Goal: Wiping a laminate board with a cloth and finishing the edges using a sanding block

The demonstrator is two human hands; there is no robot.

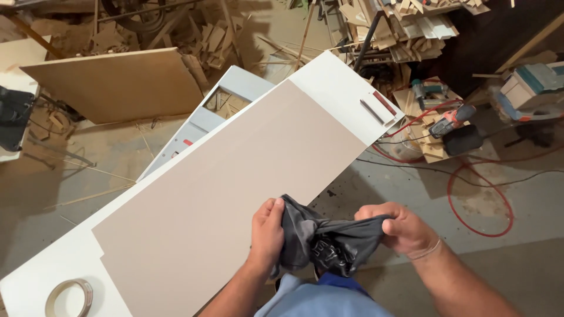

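While gripped two-handed, dark cloth (329,240).

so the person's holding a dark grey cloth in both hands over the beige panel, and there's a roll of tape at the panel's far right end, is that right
Not quite: the roll of tape lies at the near left end of the white board, not the far right. The head view shows it. The rest holds: left hand and right hand grip the dark grey cloth by the beige panel.

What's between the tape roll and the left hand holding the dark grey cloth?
Head view: only bare beige laminate sheet lies between tape roll and left hand gripping the dark grey cloth.
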